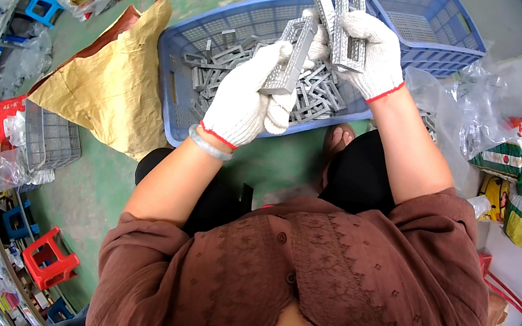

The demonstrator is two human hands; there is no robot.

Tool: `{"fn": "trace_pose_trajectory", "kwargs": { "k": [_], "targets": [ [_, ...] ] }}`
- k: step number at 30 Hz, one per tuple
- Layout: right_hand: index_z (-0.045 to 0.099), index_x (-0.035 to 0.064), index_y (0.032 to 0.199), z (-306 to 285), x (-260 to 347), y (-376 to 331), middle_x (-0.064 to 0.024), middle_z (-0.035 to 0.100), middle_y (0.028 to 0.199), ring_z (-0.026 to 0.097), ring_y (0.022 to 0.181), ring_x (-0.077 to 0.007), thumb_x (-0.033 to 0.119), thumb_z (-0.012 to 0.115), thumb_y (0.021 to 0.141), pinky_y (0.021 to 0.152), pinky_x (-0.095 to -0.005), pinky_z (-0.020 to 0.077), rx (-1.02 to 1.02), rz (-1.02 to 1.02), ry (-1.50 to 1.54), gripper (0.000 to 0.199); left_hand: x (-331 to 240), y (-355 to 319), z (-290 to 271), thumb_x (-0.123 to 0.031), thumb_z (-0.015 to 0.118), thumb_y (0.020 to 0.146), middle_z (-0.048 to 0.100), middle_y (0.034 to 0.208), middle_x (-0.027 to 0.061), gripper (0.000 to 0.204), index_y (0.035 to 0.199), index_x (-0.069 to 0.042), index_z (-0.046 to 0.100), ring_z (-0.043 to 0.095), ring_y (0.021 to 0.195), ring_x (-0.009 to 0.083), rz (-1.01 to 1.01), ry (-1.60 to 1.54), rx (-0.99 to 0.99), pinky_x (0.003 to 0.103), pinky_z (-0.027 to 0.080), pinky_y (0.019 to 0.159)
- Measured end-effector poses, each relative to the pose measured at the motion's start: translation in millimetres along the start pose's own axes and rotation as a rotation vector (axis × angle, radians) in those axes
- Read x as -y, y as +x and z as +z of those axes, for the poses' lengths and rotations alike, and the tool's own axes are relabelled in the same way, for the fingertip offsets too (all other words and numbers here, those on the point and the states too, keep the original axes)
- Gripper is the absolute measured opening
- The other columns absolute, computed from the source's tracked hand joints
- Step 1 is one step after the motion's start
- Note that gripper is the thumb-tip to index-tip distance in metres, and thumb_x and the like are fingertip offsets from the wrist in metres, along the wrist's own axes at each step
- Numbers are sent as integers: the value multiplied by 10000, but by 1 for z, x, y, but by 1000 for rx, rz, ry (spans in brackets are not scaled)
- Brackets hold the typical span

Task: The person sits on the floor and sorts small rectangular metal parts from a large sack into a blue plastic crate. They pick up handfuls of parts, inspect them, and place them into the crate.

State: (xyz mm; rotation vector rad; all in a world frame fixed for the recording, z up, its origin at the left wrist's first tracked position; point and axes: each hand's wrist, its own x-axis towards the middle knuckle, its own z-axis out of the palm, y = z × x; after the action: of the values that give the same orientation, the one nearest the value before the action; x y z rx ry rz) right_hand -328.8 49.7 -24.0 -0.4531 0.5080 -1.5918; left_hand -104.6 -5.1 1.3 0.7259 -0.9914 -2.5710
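Frames (315, 93) half-hidden behind gloved hand (247, 97)

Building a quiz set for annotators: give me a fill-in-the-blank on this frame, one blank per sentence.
1. Both hands wear ____ knit gloves with red cuffs.
2. The left hand holds one grey metal frame, while the right hand holds a ____ of them.
3. More grey frames lie loose in the ____ plastic crate below the hands.
4. A pale bangle sits on the ____ wrist.

Missing words: white; stack; blue; left
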Motion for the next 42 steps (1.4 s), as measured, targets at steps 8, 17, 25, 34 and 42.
{"fn": "trace_pose_trajectory", "kwargs": {
  "k": [8, 17, 25, 34, 42],
  "targets": [
    [607, -75, 1109, 1, -5, 2, -200, 689, 1008, 702, 822, -278, 82, 603, 855, 744, -408, 604, -107, -30, -5, 299, 8, -4, 4, -319, 525, 1038, 642, 772, 110, 360, 1233, -19, 572, 582, 499, 175, 165, 30, -24, 287, 467, 404],
    [642, -37, 980, 7, -2, -4, -154, 692, 904, 696, 767, -265, 48, 609, 863, 714, -411, 596, -24, -7, -73, 149, 7, -9, 5, -285, 524, 1041, 648, 790, 127, 351, 1243, -3, 583, 613, 545, 185, 216, 194, -64, 288, 495, 437],
    [635, -30, 958, 7, -5, -2, -160, 686, 878, 695, 720, -304, 78, 600, 874, 698, -485, 599, -88, -28, -9, 141, 9, -7, 1, -241, 532, 1038, 649, 859, 135, 344, 1275, 5, 573, 650, 626, 202, 238, 228, -62, 300, 532, 485],
    [646, -23, 916, 9, -4, -3, -140, 685, 851, 691, 723, -274, 95, 616, 867, 713, -472, 601, -118, -46, -42, 131, 11, -6, 0, -162, 545, 1026, 642, 934, 114, 328, 1293, 25, 573, 669, 743, 195, 269, 228, -17, 298, 575, 633],
    [642, -14, 905, 8, -3, -4, -106, 666, 805, 667, 710, -219, 101, 582, 898, 697, -403, 592, -161, -71, -61, 130, 9, -6, 0, -139, 543, 1022, 633, 976, 110, 323, 1294, 32, 578, 666, 791, 187, 243, 212, 16, 308, 586, 682]
  ]
}}
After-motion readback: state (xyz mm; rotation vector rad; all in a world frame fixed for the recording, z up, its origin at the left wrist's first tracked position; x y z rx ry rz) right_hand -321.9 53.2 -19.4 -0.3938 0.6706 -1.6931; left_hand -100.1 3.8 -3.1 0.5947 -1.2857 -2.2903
